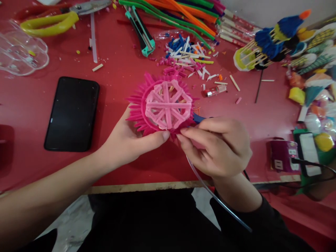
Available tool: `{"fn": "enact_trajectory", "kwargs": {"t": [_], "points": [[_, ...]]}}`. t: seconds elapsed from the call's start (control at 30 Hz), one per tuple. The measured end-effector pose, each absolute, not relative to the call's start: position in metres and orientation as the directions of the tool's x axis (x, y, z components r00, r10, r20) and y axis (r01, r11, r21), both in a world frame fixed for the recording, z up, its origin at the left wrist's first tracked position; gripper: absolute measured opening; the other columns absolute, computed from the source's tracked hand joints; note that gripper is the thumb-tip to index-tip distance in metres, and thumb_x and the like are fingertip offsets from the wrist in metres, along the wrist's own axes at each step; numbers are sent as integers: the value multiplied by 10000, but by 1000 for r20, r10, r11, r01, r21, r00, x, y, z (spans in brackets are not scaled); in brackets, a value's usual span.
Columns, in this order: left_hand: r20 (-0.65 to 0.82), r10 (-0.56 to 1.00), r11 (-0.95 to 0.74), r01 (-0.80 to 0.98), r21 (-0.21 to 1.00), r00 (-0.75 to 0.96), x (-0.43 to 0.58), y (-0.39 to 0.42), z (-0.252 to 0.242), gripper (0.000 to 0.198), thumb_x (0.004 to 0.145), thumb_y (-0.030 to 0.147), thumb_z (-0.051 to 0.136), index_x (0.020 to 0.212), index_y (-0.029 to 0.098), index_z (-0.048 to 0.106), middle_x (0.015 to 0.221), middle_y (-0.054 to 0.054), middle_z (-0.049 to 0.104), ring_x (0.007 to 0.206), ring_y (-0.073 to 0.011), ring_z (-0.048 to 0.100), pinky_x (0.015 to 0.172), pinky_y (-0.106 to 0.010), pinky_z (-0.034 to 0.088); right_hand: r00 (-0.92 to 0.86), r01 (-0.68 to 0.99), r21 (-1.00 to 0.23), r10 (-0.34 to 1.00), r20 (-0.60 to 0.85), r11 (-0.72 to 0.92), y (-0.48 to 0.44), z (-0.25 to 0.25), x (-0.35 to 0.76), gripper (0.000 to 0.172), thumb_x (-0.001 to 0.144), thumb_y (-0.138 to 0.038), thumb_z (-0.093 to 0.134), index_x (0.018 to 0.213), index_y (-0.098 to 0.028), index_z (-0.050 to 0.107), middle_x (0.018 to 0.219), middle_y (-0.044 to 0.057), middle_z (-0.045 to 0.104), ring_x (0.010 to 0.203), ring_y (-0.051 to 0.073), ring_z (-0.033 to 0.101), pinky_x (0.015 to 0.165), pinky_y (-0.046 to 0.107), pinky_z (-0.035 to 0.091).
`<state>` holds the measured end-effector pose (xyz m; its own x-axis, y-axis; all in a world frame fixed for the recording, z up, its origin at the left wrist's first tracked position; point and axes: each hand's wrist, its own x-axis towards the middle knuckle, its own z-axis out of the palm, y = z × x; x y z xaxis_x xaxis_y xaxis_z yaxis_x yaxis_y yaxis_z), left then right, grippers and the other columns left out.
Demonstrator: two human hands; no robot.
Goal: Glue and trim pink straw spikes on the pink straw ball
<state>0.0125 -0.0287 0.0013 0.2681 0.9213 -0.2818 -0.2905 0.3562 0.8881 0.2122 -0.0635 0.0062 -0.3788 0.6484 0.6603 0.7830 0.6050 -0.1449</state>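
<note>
My left hand (133,141) grips a round pink craft piece (168,105) above the table, thumb along its lower rim and the other fingers hidden behind it. Light pink fuzzy strips cross like wheel spokes inside a dark pink ring with a spiky fringe. My right hand (217,145) is closed in a pinch at the piece's lower right edge; what lies between the fingertips is too small to make out. A thin clear rod (217,199) runs from beneath this hand toward my lap. Behind the knuckles, a blue object (199,118) is mostly hidden.
A black phone (72,113) lies left on the red table, below yellow-handled pliers (49,24). Beyond the piece are a utility knife (141,31), pipe cleaners (181,15) and a heap of trimmings (186,52). Handmade figures (273,38) and a purple box (285,155) stand right.
</note>
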Motion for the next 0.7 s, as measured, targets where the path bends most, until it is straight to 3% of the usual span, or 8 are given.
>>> {"fn": "enact_trajectory", "kwargs": {"t": [0.2, 0.4, 0.57, 0.7], "points": [[-317, 930, 361, -315, 878, 184, 16, -31, 1, 604, 456, 57, 1008, 908, 266, 664, 960, 11, 798, 1089, -329, 734, 1048, -449, 576, -346, 796, -160, 656, 670, 583, -66, 5, 206, 73, 920, -212, 777, 916, -280, 752, 765, -8, 707, 692, 159, 683, 696, 314, 593], [-208, 955, 256, -238, 937, 210, 14, -34, -10, 497, 602, 221, 973, 985, 271, 661, 1072, 3, 804, 1101, -325, 743, 1066, -470, 553, -291, 797, -215, 670, 683, 565, -65, 6, 198, 143, 897, -157, 796, 841, -235, 690, 724, -14, 651, 663, 127, 635, 686, 282, 568], [-111, 956, 150, -129, 980, 273, 11, -33, -19, 441, 717, 179, 886, 1081, 193, 639, 1229, -124, 791, 1145, -319, 753, 1062, -513, 582, -281, 791, -215, 652, 704, 573, -64, 2, 199, 150, 897, -172, 804, 853, -212, 667, 725, -26, 649, 660, 110, 631, 687, 272, 563], [-112, 962, 146, -123, 982, 249, 11, -31, -19, 417, 761, 203, 859, 1114, 185, 637, 1303, -146, 764, 1186, -313, 738, 1088, -525, 568, -272, 805, -218, 669, 691, 552, -62, 0, 199, 145, 896, -131, 786, 893, -230, 679, 758, -13, 681, 695, 126, 671, 707, 271, 573]]}}
